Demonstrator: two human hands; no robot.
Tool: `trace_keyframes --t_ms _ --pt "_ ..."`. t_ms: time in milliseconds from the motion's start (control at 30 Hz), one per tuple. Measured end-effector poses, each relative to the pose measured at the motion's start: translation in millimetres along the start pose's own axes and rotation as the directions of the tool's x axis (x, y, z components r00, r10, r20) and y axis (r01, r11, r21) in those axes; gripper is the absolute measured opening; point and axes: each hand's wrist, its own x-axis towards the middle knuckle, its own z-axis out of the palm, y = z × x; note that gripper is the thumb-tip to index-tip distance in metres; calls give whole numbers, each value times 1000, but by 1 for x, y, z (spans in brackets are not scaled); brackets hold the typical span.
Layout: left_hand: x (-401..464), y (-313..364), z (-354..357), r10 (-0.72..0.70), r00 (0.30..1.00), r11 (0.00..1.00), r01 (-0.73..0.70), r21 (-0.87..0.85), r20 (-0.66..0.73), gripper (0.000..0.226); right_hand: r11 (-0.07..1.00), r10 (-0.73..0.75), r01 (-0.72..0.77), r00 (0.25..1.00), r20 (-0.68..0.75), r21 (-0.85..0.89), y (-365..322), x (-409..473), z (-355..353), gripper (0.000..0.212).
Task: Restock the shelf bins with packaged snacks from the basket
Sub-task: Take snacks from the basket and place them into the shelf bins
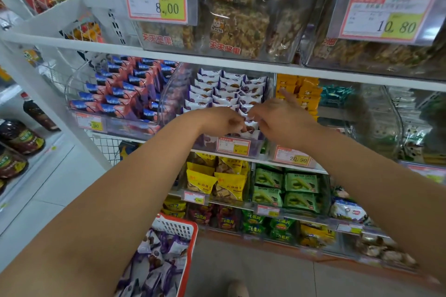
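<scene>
White-and-purple snack packets [226,94]: rows nearly fill the clear shelf bin [173,94] at 12 o'clock. We pinch front-row packets with left hand [223,122] and right hand [277,116], both grips clamped. Red basket [190,239] at 6 o'clock holds many more; restocking partway.

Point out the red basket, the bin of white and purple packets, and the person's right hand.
red basket [190,243], head view, on its red rim.
bin of white and purple packets [224,89], head view, on the stacked packets.
right hand [280,116], head view, on its back.
</scene>
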Motion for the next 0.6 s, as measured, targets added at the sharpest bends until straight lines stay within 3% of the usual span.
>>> trace_keyframes --t_ms 100,233,333,433,600 --pt "4 -7 0 -24 998 999 21 -45 -54 33 994 7 7 993 122 -113 -9 6 -1 25" --pt "11 -13 -1 -52 985 998 47 -34 -166 29 974 -97 94 995 -2 -208 -17 8 19 16" --pt "18 -14 0 -43 976 993 65 96 -216 31 979 -120 109 991 -54 -172 -12 6 29 12" --pt "25 -6 -3 -21 986 954 70 293 -166 30 982 -152 137 982 -116 -128 -10 3 31 6" --pt "29 -5 -9 16 989 899 50 436 -146 25 993 -113 110 991 -70 -49 -5 -1 32 40"
